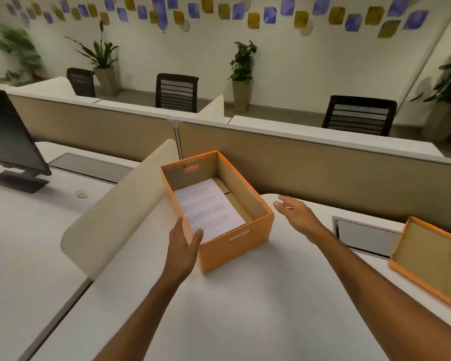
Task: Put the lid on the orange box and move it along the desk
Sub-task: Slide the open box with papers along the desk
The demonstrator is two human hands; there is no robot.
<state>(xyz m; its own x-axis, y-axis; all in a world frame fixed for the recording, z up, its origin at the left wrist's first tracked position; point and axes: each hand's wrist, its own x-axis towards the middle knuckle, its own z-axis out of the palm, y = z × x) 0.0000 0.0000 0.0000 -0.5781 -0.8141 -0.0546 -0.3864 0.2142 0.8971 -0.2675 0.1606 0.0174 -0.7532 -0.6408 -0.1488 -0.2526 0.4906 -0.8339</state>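
An open orange box (241, 244) stands on the white desk (245, 308) with a printed sheet of paper (206, 208) lying inside. Its lid (432, 259) lies upside down at the desk's right edge, cardboard inside facing up. My left hand (182, 243) is at the box's near left corner, thumb over the rim, fingers apart; whether it grips the wall I cannot tell. Just right of the box my right hand (296, 213) hovers with fingers spread, a small gap between it and the box's right wall.
A curved cream divider (110, 217) runs along the desk's left side. Behind the box rises a beige partition (323, 165). A grey cable hatch (365, 237) sits between my right hand and the lid. A monitor (8, 139) stands on the neighbouring desk at left.
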